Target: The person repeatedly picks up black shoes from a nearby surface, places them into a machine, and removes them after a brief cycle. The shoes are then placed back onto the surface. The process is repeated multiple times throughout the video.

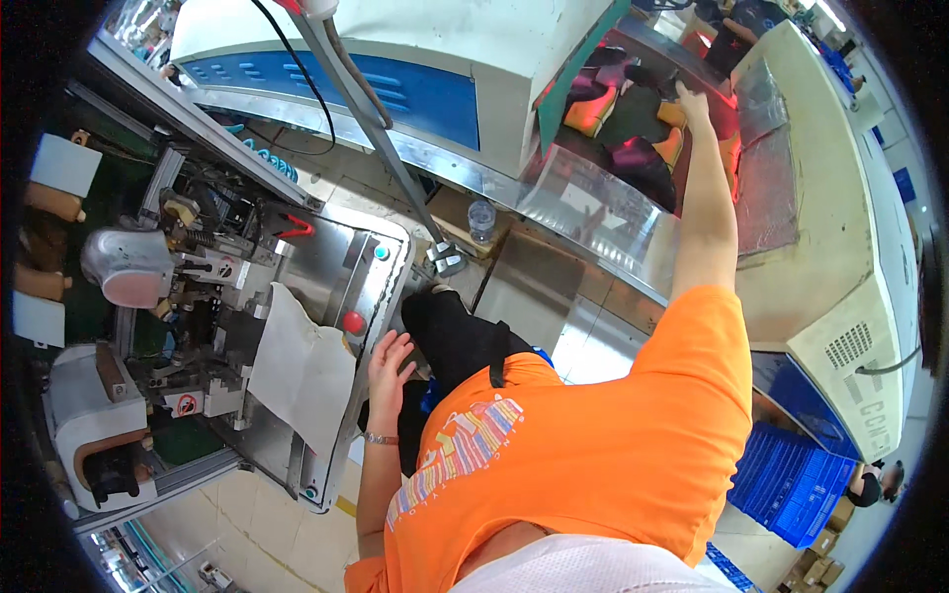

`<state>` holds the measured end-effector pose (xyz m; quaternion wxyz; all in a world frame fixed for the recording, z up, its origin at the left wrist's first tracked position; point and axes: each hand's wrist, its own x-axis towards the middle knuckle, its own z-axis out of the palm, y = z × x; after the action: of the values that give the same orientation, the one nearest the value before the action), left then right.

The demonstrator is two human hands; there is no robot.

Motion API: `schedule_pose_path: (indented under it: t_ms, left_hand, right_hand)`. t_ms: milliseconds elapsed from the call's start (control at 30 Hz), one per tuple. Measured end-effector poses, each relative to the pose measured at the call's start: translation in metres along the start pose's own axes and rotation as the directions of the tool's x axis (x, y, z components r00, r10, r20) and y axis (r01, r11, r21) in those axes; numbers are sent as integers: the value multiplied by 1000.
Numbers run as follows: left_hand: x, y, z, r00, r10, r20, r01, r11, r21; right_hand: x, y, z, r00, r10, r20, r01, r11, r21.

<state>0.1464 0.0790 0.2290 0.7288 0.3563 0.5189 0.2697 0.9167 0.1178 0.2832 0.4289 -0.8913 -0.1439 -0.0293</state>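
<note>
My right arm stretches to the far right, and my right hand [695, 102] is over a red-lit conveyor bed inside a machine. Its fingers look extended, though they are small in view. Just beside it lies a yellow-and-dark shoe upper [672, 112], and I cannot tell whether the hand touches it. More dark uppers with yellow parts [591, 111] lie around it. My left hand [388, 374], with a bracelet at the wrist, is raised with fingers apart and holds nothing. It is close to a red push button [353, 322] on the metal machine table [341, 232].
A white sheet [300, 366] lies on that table, before a machine with clamps and a rounded metal form [129, 267]. A slanted metal post [371, 124] stands ahead. A clear plastic bottle [481, 220] is below the conveyor. Blue crates [791, 484] stand at the right.
</note>
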Motion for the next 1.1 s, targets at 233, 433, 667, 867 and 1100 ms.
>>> schedule_pose_path:
  t_ms: [233, 433, 667, 867, 1100]
  left_hand:
    - [-12, -25, -4, 990, -42, -132, 29, 995, -96]
    - [-18, -41, -12, 964, -144, -224, 137, 990, -46]
    - [-10, -31, 8, 975, -110, -192, 122, 991, 50]
    - [-8, -24, 22, 988, -82, -130, 91, 994, 65]
    - [-13, 24, 42, 990, 129, -60, -119, 982, 144]
  right_hand:
    - [-81, 117, 36, 980, 192, 48, -146, 867, -476]
    - [-79, 181, 36, 937, 296, 188, -192, 882, -430]
    - [-53, 179, 84, 949, 92, 302, 9, 949, -316]
    - [-83, 82, 88, 804, -315, 504, 456, 871, -183]
    - [-216, -46, -21, 533, -425, 732, -57, 845, 532]
